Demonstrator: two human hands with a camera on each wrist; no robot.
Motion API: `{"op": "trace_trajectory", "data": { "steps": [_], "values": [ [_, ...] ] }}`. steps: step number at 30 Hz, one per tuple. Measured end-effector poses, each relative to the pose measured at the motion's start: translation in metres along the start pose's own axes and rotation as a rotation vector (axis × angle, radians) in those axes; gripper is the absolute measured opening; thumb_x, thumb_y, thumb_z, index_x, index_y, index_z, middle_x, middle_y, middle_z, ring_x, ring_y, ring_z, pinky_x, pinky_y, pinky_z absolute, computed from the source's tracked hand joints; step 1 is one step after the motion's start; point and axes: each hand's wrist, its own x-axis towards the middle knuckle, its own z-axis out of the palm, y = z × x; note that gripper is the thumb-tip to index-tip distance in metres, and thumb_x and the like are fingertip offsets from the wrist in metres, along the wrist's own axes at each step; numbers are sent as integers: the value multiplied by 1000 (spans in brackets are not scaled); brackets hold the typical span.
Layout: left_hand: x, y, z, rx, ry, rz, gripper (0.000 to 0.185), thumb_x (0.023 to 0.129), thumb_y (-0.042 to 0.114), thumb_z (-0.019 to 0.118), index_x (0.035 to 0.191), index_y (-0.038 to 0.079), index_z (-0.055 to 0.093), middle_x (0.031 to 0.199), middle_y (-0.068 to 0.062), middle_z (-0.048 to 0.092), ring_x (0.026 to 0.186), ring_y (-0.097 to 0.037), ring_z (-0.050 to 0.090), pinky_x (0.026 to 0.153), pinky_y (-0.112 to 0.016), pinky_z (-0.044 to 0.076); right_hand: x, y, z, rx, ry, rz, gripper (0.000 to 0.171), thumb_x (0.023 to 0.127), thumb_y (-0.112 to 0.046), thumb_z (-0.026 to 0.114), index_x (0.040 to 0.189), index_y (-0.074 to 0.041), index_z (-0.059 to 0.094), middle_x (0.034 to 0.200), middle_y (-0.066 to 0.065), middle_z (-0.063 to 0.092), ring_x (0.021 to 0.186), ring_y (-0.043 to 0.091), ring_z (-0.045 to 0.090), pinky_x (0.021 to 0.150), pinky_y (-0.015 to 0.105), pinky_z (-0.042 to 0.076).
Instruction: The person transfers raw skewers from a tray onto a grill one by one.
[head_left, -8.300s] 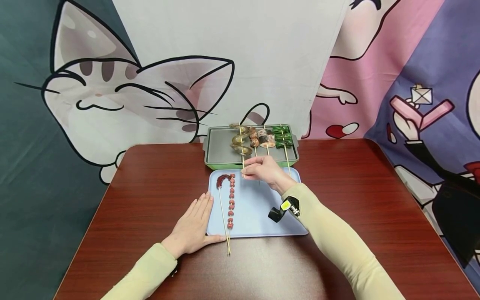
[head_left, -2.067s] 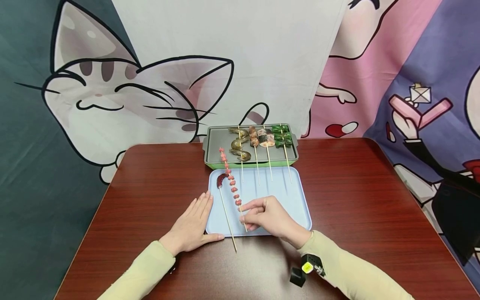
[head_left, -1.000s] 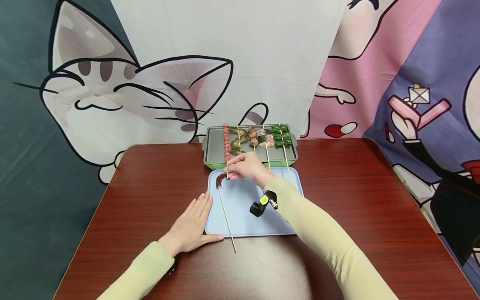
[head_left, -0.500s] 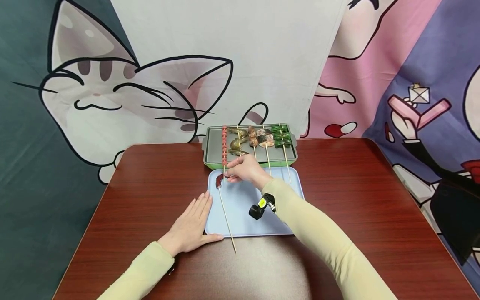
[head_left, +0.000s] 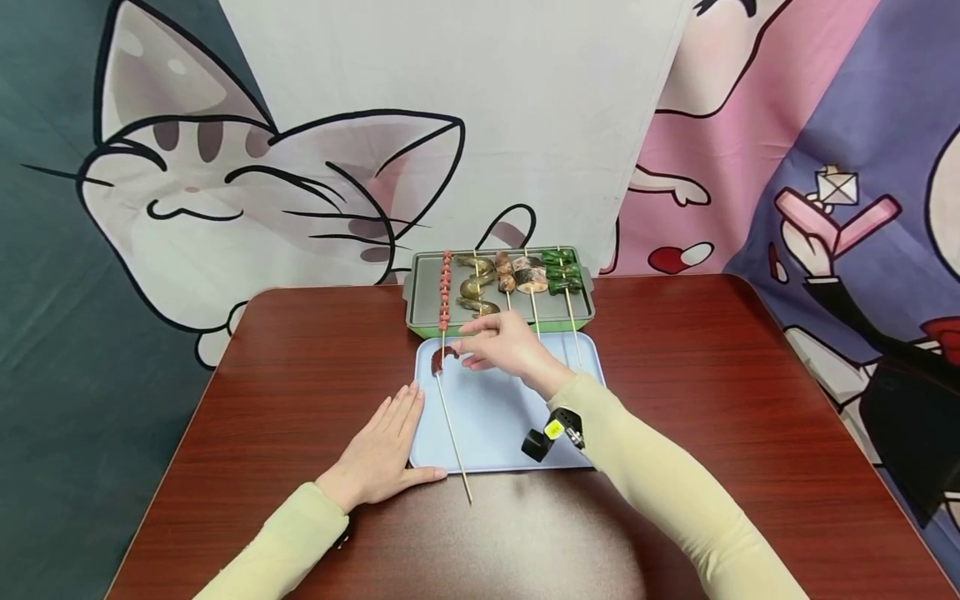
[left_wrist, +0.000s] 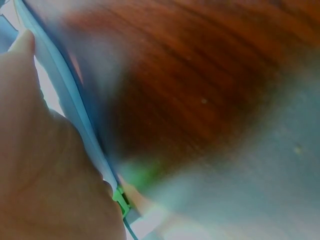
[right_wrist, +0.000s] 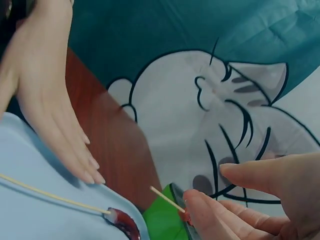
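Head view above table, wrist views close (left blurred), sharing blue tray [head_left: 495, 417]

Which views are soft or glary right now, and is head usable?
Head view: sharp, evenly lit, edges bowed by the wide lens, broad sheen on the table. Left wrist view: badly blurred, only the left hand and blue tray edge readable. Right wrist view: backdrop crisp, right hand close and soft.
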Motion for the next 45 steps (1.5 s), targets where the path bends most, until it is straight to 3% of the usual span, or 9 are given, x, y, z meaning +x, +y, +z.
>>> {"op": "trace_trajectory", "data": {
  "steps": [7,15,24,32,45],
  "values": [
    [1,1,0,14,24,16,114,91,81,43,157,-9,22,166,-24,15,153,-34,14,122,-48,16,-27,13,-7,-26,-52,-24,34,93,-17,76,120,4,70,99,14,76,92,35,74,81,42,60],
    [0,0,0,-7,57,42,114,91,79,47,155,-12,25,163,-28,19,151,-39,19,121,-50,18,-43,51,2,-65,-146,-11,40,92,-15,75,121,11,67,96,25,74,89,41,73,78,44,61],
    [0,-2,5,44,50,29,113,91,81,43,157,-8,24,165,-23,18,153,-33,16,121,-47,18,-44,97,34,-73,-163,31,33,86,-9,78,114,6,70,81,12,75,71,22,73,68,33,61],
    [0,-2,5,58,57,34,113,91,81,42,157,-8,24,165,-23,18,152,-33,16,121,-47,18,-42,108,50,-1,-152,8,39,81,6,77,118,10,65,80,13,74,65,17,70,64,32,61],
    [-2,-2,6,63,73,40,112,92,80,43,157,-9,24,165,-24,19,153,-33,16,121,-47,17,-46,107,50,111,-135,17,41,83,10,72,123,11,64,82,14,72,66,17,69,63,33,61]
  ]
}}
